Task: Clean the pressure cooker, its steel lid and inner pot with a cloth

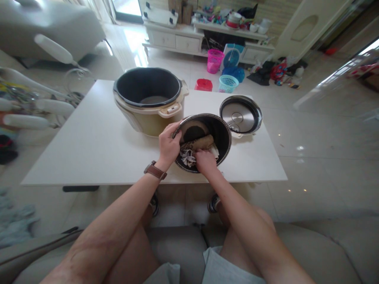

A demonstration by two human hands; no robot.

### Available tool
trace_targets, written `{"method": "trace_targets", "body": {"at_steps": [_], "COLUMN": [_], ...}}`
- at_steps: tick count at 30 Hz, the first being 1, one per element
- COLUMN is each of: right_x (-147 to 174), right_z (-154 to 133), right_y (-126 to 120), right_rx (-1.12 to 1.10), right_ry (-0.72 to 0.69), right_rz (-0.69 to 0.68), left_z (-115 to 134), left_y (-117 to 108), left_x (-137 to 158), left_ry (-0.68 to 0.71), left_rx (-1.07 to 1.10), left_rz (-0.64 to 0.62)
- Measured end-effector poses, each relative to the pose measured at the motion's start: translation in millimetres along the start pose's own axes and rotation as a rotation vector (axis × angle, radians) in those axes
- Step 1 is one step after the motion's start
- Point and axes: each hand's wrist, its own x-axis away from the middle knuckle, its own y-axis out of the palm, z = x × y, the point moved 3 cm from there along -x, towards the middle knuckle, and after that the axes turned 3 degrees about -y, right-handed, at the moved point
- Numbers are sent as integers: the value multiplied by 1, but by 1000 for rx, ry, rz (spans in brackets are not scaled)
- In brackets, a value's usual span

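Note:
Tilted toward me over the front of the white table (89, 146) is a dark inner cooking pot (222, 138). My left hand (169, 145) is closed on its left rim, thumb over the edge. Inside the pot, my right hand (205, 161) presses into a bunched brown and patterned white cloth (201, 142); its fingers are curled and partly hidden by the folds. Behind and to the left stands the body of an electric pressure cooker (142, 118), uncovered, with a dark interior. The round metal-lined lid (238, 114) lies inner side up at the right.
Past the table's far edge, a pink basket (215, 61), a light blue basket (228, 83) and a red container (203, 84) stand on the floor. White-handled items (41, 106) are at the left. A sofa (177, 244) is beneath me.

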Motion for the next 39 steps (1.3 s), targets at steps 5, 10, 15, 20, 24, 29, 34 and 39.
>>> {"method": "trace_targets", "body": {"at_steps": [5, 10, 15, 20, 24, 29, 34, 39], "right_x": [0, -3, 0, 3, -1, -4, -2, 0], "right_z": [-3, -4, 0, 4, 6, 5, 2, 4], "right_y": [0, -1, -4, -3, -1, 0, 0, 0], "right_rx": [-99, -169, -148, -94, -27, 11, 14, -16], "right_ry": [26, 99, 99, 78, 74, 44, 21, 54], "right_rz": [41, 76, 35, 17, 20, 41, 35, 12], "left_z": [1, 7, 15, 16, 5, -10, -8, -9], "left_y": [11, 28, 30, 16, 5, -2, 1, 2], "left_x": [15, 28, 16, -2, -13, -19, -14, -9], "left_ry": [24, 48, 31, 1, -43, -118, -114, -112], "left_rx": [38, -18, -59, -88, -53, 18, 43, 71], "left_rz": [50, 58, 33, 58, -37, -115, -111, -92]}}
